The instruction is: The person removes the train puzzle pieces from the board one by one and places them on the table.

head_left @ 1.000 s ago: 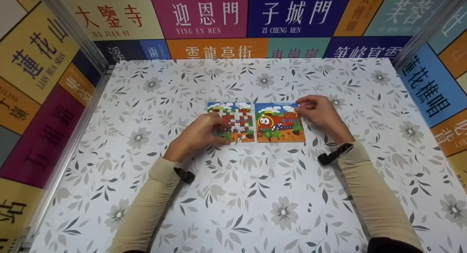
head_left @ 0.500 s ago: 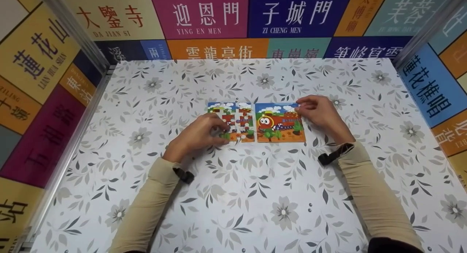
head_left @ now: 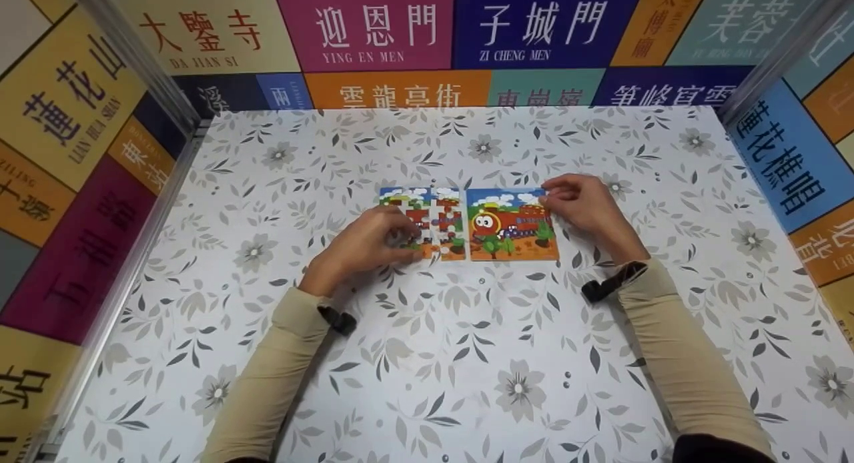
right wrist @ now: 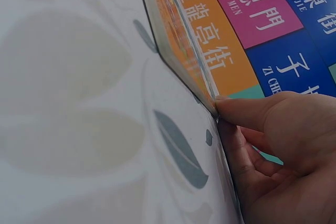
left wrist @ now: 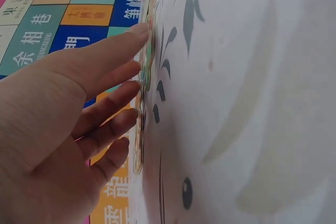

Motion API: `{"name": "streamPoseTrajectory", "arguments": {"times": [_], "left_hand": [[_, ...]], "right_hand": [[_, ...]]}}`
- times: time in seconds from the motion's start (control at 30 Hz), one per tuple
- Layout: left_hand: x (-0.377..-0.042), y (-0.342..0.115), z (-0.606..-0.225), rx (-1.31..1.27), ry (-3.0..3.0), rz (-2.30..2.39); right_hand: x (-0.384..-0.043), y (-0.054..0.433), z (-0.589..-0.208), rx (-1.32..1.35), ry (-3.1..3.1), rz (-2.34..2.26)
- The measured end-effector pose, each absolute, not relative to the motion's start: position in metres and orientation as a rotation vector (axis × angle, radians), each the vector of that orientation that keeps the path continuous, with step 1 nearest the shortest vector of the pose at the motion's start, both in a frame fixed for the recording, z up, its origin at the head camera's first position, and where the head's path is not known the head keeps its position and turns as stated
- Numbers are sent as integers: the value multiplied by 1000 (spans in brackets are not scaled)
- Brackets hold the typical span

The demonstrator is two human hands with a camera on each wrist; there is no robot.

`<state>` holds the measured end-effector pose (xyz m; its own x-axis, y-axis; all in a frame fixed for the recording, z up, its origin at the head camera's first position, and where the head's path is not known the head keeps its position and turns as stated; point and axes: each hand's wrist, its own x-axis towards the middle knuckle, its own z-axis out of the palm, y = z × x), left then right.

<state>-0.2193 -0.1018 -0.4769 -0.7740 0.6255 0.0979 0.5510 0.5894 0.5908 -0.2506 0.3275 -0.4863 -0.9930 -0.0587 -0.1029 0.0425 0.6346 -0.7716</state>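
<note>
On the left lies a jigsaw puzzle (head_left: 449, 211) of a red cartoon train, with pale gaps between its pieces. My left hand (head_left: 371, 241) rests over its left part, thumb and fingers fairly straight, hiding several pieces. In the left wrist view these fingertips touch the thin edge of the puzzle (left wrist: 139, 148). A picture board (head_left: 510, 229) with the same train, whole, lies just right of the puzzle, a narrow gap between them. My right hand (head_left: 582, 206) pinches its far right corner between thumb and fingers; the right wrist view shows the thumb on the corner of the board (right wrist: 181, 59).
Both pictures lie flat on a table with a white floral cover (head_left: 467, 383). Panels with large printed characters (head_left: 380, 26) stand along the back and both sides. A black strap (head_left: 339, 321) sits at the left wrist, another (head_left: 604, 288) at the right.
The left thumb and fingers shift very slightly over the puzzle. The right hand and the picture board stay where they were.
</note>
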Motion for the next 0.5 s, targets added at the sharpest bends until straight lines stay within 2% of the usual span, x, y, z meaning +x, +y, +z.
{"name": "streamPoseTrajectory", "arguments": {"times": [0.5], "left_hand": [[-224,-52,-476,1175,2692,926]], "right_hand": [[-254,328,-487,29,2715,-1297]]}}
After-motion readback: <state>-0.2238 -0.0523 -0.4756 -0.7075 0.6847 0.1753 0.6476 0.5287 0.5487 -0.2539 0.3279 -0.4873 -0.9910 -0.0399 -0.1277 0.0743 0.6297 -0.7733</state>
